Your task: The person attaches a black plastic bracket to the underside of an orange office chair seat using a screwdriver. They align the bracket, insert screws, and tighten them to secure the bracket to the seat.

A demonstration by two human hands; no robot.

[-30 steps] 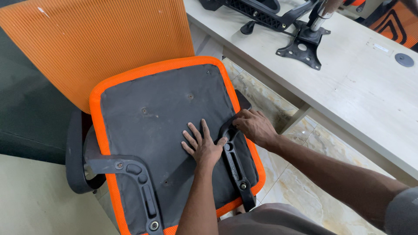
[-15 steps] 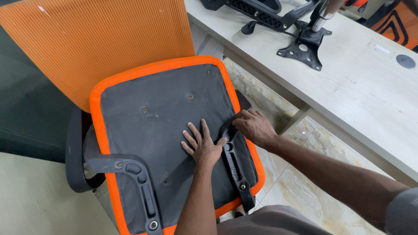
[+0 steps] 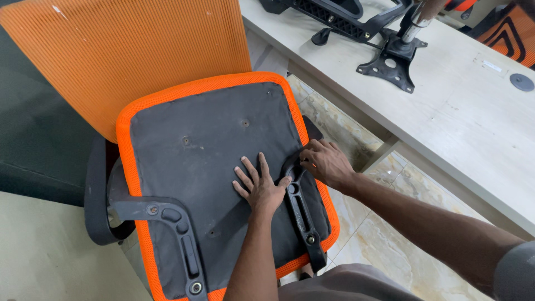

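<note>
At frame centre we press our left hand (image 3: 261, 187) flat, fingers spread, on the upturned chair seat (image 3: 212, 150) — grasping nothing. Our right hand (image 3: 327, 163) curls around the black armrest bracket (image 3: 301, 206) at the seat's right edge — chair base (image 3: 362, 28) on the table (image 3: 473, 111), upper right.

My right hand (image 3: 326, 163) covers the armrest bracket (image 3: 301, 206) top; the seat (image 3: 217, 167) front runs off frame, probably hiding another bolt.

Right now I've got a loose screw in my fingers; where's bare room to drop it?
Free: pale desk between the black chair base and its near edge. On the seat underside, the upper half is bare; crowded near left hand, right hand and armrest bracket.
</note>
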